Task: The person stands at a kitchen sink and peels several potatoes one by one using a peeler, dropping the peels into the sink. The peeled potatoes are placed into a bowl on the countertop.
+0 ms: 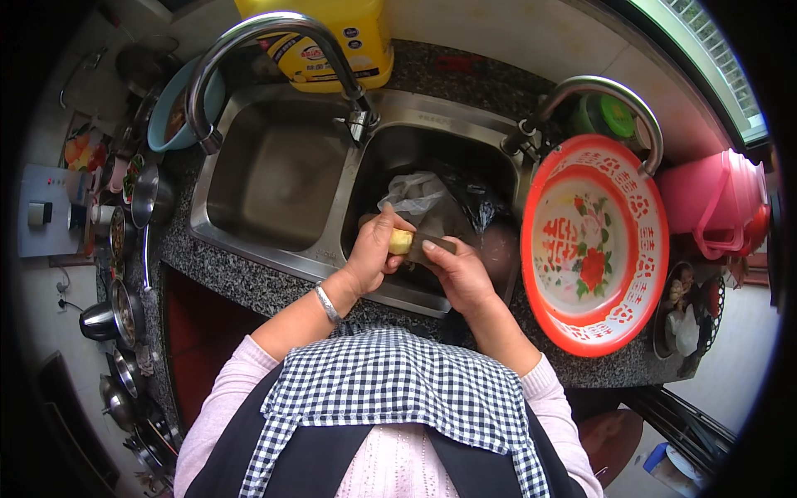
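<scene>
Over the right sink bowl (383, 146), my left hand (370, 252) grips a pale yellow piece of peeled vegetable (400, 241), perhaps potato or ginger. A dark, flat blade (443, 244), apparently a knife, is held in my right hand (461, 274) with the thumb on top. Its near end meets the yellow piece; the contact edge is partly hidden by my fingers. Beneath both hands, a clear plastic bag (414, 193) lies crumpled in the bowl beside a black plastic bag (484, 208). What lies inside the bags cannot be made out.
At left is the second sink bowl (280, 180), under a curved chrome faucet (268, 23). Another faucet (613, 84) arches over a red-rimmed enamel basin (532, 255) at right. A yellow jug (367, 43) and a light blue basin (163, 109) stand behind. Several pans line the left counter.
</scene>
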`<state>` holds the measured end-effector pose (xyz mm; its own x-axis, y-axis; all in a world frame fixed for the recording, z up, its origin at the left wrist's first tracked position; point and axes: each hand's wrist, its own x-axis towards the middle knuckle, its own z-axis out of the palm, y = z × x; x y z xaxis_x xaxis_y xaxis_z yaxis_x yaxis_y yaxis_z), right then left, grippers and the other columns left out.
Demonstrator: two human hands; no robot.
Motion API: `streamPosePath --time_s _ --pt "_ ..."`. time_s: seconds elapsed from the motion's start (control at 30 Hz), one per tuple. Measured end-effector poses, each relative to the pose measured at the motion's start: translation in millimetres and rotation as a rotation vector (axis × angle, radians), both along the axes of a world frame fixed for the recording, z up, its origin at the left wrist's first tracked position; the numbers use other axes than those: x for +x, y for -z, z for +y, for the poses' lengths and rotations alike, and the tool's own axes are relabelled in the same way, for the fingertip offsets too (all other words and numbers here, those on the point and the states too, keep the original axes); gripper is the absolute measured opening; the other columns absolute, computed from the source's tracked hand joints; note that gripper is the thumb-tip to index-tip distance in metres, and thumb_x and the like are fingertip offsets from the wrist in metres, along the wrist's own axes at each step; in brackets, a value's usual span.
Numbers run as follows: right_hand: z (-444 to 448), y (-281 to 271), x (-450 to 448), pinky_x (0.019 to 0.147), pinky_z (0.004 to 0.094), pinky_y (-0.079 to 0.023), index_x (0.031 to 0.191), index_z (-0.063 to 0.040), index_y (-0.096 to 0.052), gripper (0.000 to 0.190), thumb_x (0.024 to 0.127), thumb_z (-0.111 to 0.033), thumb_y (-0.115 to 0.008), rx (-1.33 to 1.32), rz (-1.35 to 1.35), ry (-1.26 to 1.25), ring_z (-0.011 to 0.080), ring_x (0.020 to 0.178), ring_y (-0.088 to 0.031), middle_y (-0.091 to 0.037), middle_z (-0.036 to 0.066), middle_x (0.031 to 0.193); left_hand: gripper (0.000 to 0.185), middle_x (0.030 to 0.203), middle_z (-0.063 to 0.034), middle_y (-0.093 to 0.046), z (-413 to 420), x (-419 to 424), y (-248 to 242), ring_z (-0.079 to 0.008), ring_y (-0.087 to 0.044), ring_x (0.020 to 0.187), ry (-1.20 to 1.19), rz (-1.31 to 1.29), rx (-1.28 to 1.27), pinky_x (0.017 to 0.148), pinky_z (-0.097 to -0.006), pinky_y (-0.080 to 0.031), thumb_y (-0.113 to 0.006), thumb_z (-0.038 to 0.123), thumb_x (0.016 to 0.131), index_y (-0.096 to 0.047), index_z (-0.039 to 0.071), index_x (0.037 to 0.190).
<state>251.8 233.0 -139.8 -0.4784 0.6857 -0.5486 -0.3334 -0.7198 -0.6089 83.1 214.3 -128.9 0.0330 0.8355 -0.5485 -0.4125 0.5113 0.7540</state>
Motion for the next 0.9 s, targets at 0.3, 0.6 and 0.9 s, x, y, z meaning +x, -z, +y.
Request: streamPosePath --time_s 0.3,0.6,0.9 --pt "2 -1 0 0.087 0.0284 -0.048 0.098 -0.002 -0.057 0.014 0.086 -0.007 -0.063 -0.087 0.059 -0.017 0.0153 0.092 -0.06 -0.063 0.006 0.095 0.034 0.076 -0.0023 -0.057 4 -1 19 -0.0062 -0.046 0.054 0.158 0.681 0.603 0.042 -0.0169 -0.035 -0.042 0.035 0.098 -0.057 0.006 0.089" --pt "3 1 7 0.085 0.0263 -0.048 0.099 -0.002 -0.058 0.016 0.086 -0.009 -0.064 -0.152 0.155 0.108 0.0136 0.088 -0.06 -0.062 0.005 0.094 0.02 0.083 -0.0018 -0.056 2 -5 1 -0.0058 -0.046 0.06 0.011 -0.137 0.059 0.047 -0.0174 -0.036 -0.048 0.03 0.097 -0.05 0.012 0.09" --pt "0 -8 0 0.083 0.0245 -0.046 0.104 0.0 -0.059 0.023 0.086 -0.014 -0.065 0.031 0.027 -0.059 0.0102 0.086 -0.057 -0.063 0.003 0.094 0.031 0.074 0.0005 -0.055 -1 1 18 -0.0053 -0.05 0.064 -0.068 0.093 0.204 0.053 -0.018 -0.039 -0.05 0.042 0.095 -0.052 0.012 0.087"
